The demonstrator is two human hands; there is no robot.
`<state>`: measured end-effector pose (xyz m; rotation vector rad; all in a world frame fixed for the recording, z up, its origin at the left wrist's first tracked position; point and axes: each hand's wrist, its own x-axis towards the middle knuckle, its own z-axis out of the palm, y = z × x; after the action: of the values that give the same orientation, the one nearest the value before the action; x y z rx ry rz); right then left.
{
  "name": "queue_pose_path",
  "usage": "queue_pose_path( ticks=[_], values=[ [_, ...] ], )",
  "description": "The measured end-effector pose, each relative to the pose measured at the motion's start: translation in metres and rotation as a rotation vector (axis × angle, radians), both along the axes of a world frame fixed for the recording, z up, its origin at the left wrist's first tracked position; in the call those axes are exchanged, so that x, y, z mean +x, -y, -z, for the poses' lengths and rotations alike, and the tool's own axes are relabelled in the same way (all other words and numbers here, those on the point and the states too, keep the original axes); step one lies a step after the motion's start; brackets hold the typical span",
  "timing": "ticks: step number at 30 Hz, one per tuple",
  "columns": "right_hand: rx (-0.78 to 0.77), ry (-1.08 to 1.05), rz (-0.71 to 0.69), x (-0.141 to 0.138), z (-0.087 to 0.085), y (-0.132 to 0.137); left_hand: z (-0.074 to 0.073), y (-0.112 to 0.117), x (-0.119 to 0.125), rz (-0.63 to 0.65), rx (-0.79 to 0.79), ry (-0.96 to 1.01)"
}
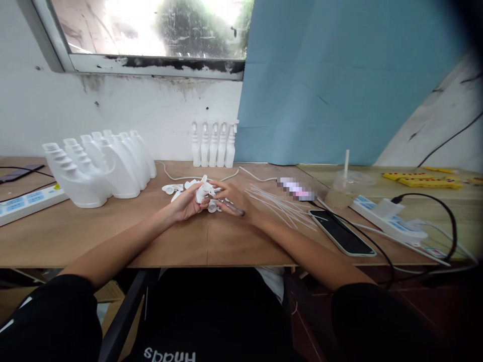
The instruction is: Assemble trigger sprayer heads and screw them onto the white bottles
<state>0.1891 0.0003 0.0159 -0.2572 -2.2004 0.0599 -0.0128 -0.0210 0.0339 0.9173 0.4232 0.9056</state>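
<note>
1. From the head view, the left hand (187,203) has its fingers closed around a small white plastic part, shaped like a spray-bottle head (203,193), above the brown wooden tabletop (158,246).
2. The part sits between both hands, at the left fingertips; the right hand (238,198) comes in from its right, fingers against it. Whether those fingers pinch it, I can't tell.
3. Its long axis is hard to read; a narrow end seems to point up toward the wall.
4. Loose white plastic spray-head parts (172,188) lie just beyond and beside the hands; thin white plastic tubes (281,205) fan out near the right wrist.
5. Tall white plastic bottles (126,171) stand well to the left. Tabletop runs between the hands and its front edge, nearer the body.
</note>
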Motion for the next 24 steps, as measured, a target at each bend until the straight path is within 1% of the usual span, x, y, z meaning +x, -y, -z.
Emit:
queue_pose_path(
  ticks=[2,4,8,10,12,13,15,17,18,19,21,24],
  values=[
    [0.081,0.062,0.045,0.0,0.001,-0.002,-0.003,0.001,-0.001,0.001,-0.001,0.01],
    [0.087,0.086,0.077,-0.001,0.002,-0.001,-0.004,0.001,-0.003,0.01,-0.003,0.01],
    [-0.02,-0.017,0.082,0.0,0.001,0.005,-0.004,-0.001,-0.006,-0.019,0.052,-0.038],
    [-0.086,-0.084,0.088,0.004,-0.003,0.009,-0.003,-0.004,-0.007,-0.07,0.121,-0.09],
    [-0.151,-0.119,0.109,0.01,-0.009,0.012,-0.002,-0.008,-0.011,-0.161,0.211,-0.157],
    [-0.182,-0.131,0.126,0.014,-0.012,0.014,-0.002,-0.011,-0.015,-0.222,0.258,-0.205],
    [-0.245,-0.147,0.158,0.021,-0.017,0.016,-0.003,-0.017,-0.022,-0.388,0.354,-0.349],
    [-0.312,-0.159,0.192,0.028,-0.021,0.015,-0.003,-0.022,-0.031,-0.556,0.456,-0.559],
    [-0.346,-0.167,0.207,0.031,-0.021,0.014,-0.002,-0.024,-0.035,-0.613,0.504,-0.674],
    [-0.379,-0.173,0.22,0.033,-0.021,0.011,-0.002,-0.026,-0.038,-0.653,0.545,-0.782],
    [-0.432,-0.198,0.232,0.037,-0.019,0.006,-0.001,-0.028,-0.043,-0.686,0.601,-0.955],
    [-0.479,-0.265,0.207,0.04,-0.016,-0.003,0.002,-0.029,-0.046,-0.732,0.646,-1.059]
  ],
)
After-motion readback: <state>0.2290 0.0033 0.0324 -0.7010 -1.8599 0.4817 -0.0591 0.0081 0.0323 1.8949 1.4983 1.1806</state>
